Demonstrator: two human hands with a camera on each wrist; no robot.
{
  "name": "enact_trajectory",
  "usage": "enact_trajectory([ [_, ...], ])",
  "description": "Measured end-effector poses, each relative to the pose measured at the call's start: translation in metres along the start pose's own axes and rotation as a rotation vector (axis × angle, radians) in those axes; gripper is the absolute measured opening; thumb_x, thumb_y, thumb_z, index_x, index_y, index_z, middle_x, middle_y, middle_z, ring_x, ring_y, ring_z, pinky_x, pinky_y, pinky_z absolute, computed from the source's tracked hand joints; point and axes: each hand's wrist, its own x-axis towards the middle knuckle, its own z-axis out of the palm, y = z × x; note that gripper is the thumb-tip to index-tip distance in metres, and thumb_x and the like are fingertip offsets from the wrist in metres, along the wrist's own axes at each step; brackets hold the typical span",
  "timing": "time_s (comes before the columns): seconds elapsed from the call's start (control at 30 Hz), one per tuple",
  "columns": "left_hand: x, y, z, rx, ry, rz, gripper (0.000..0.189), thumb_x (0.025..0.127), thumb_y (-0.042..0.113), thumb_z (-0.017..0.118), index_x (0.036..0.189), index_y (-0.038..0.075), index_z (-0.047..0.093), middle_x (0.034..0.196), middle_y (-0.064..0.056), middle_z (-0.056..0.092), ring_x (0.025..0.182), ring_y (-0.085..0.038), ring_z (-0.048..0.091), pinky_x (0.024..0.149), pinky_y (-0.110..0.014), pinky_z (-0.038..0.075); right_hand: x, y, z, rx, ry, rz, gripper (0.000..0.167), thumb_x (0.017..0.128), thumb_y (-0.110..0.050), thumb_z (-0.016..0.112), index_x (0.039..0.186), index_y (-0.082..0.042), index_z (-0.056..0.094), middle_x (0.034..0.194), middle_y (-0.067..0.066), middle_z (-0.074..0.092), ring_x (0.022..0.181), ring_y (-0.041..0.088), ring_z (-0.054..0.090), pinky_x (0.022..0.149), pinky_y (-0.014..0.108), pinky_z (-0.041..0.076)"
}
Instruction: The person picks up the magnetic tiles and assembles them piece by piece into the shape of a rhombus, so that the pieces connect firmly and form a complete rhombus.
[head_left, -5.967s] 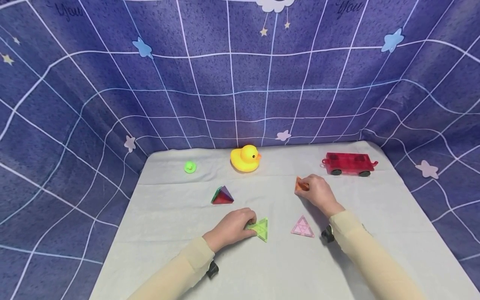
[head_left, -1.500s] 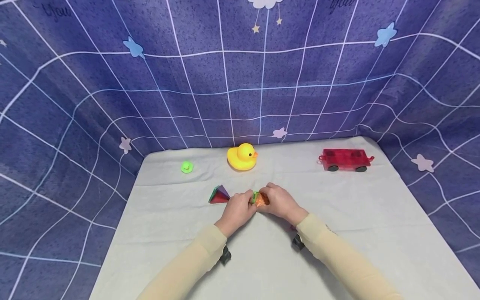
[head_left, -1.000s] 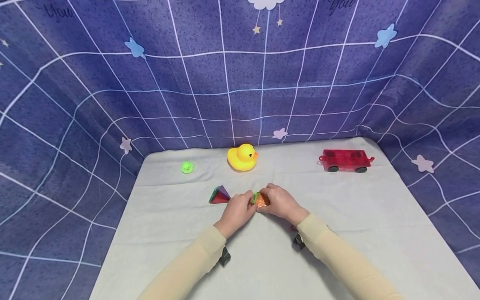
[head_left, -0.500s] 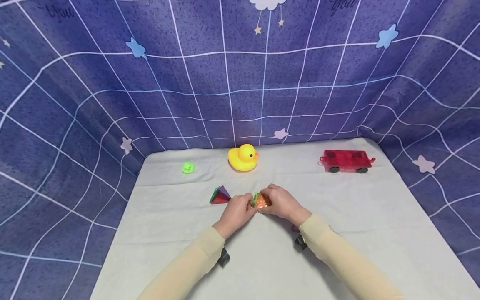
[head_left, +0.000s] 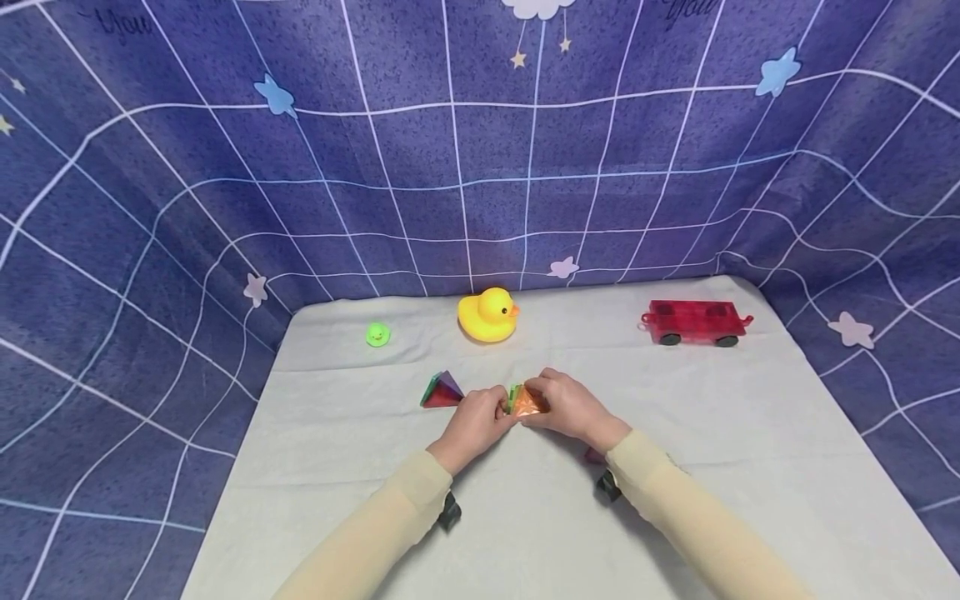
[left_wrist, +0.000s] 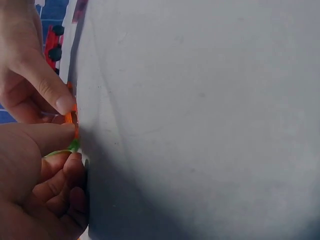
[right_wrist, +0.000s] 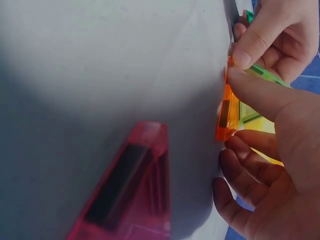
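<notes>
In the head view my left hand [head_left: 471,423] pinches a light green triangular magnetic tile [head_left: 513,397], which stands tilted up. My right hand [head_left: 572,406] holds an orange magnetic tile [head_left: 528,402] right up against the green one. Seen from the right wrist, the orange tile [right_wrist: 227,115] has its lower edge along the tabletop, with the green tile [right_wrist: 267,75] behind it. Both thumbs press near the corner where the tiles meet. A pink triangular tile [head_left: 595,455] lies on the table, mostly covered by the right wrist.
A small pyramid of red, purple and green tiles [head_left: 442,392] stands just beyond the left hand. Along the back are a small green duck [head_left: 378,335], a yellow rubber duck [head_left: 489,316] and a red wheeled car base [head_left: 697,321]. A blue curtain [head_left: 480,142] surrounds the white table.
Since six seconds ago, the left hand has carried the green tile up and the right hand has brought the orange tile leftward to meet it. Over the last second the hands have barely shifted.
</notes>
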Motion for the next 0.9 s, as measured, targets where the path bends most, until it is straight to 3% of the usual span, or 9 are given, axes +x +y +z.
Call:
enact_trajectory([
  [0.5,0.001,0.0,-0.001,0.001,-0.005,-0.002,0.025,0.09,0.019,0.084,0.085,0.011,0.06,0.065,0.008,0.052,0.06,-0.008,0.048,0.057,-0.027,0.04,-0.027,0.021,-0.016,0.022,-0.035,0.078,0.053,0.081,-0.033,0.092,0.122,-0.005,0.073,0.102,0.003,0.064,0.081,0.014,0.053,0.076,0.035,0.049],
  [0.9,0.001,-0.001,0.0,-0.003,-0.004,0.015,0.025,0.09,0.019,0.083,0.084,0.01,0.061,0.065,0.008,0.053,0.059,-0.008,0.048,0.058,-0.027,0.041,-0.051,0.041,-0.025,0.032,-0.007,0.01,0.047,0.081,-0.033,0.091,0.116,-0.006,0.076,0.101,0.002,0.064,0.083,0.017,0.057,0.078,0.037,0.05],
])
